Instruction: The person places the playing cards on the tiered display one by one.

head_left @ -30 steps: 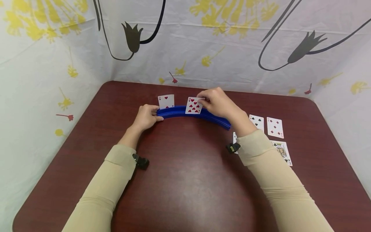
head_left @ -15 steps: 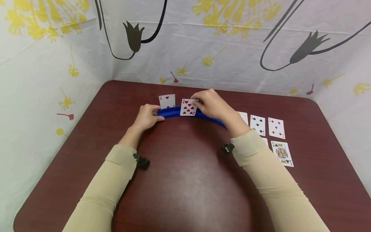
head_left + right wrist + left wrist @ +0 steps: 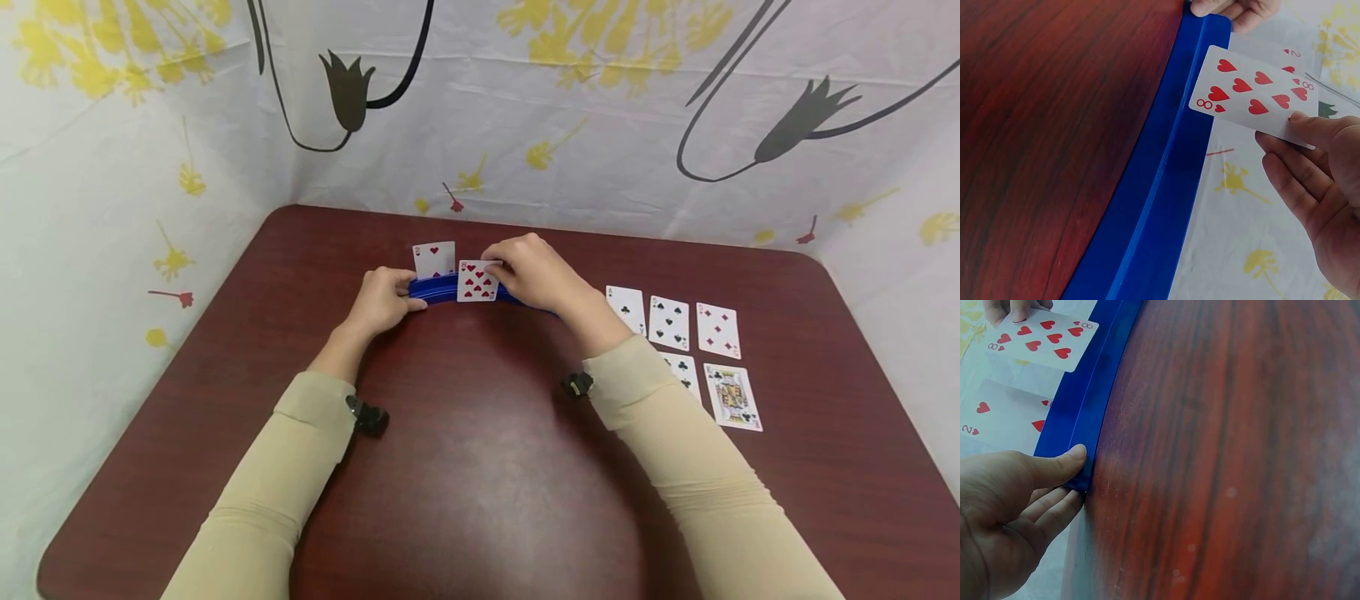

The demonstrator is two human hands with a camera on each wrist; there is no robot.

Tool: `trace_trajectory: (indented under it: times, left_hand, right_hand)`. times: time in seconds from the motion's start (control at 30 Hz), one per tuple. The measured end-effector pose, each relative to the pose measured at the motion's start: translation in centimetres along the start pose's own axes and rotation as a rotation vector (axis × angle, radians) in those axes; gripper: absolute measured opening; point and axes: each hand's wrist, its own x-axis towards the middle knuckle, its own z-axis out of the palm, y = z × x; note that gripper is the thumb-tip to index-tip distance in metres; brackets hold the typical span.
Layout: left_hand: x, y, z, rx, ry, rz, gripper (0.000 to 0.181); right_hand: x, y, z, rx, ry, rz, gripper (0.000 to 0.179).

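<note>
Right of the blue rack (image 3: 435, 288) and nearer, five loose cards (image 3: 669, 323) show, long axes near-to-far; the one rack arches left to right, its left end pinched by the left hand (image 3: 378, 302); over its left half the right hand (image 3: 538, 271) pinches one eight of hearts (image 3: 476, 283), face nearward, long axis rising; at its far side stands one two of hearts (image 3: 435, 258)

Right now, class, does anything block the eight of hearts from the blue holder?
Nothing visible does: the eight of hearts, held in the right hand, overlaps the blue holder in all views; the two of hearts stands farther left.
</note>
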Motion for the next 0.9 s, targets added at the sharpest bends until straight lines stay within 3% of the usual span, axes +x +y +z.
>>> trace_trajectory:
  times: [0.33, 0.9]
  left_hand:
    - [-0.1, 0.0, -0.1, -0.008, 0.002, 0.009, 0.045]
    - [-0.1, 0.4, 0.3, -0.009, -0.003, 0.016, 0.042]
  right_hand:
    - [0.7, -0.9, 0.4, -0.012, -0.031, 0.033, 0.018]
    - [1.1, -1.7, 0.9, -0.039, -0.007, 0.078, 0.02]
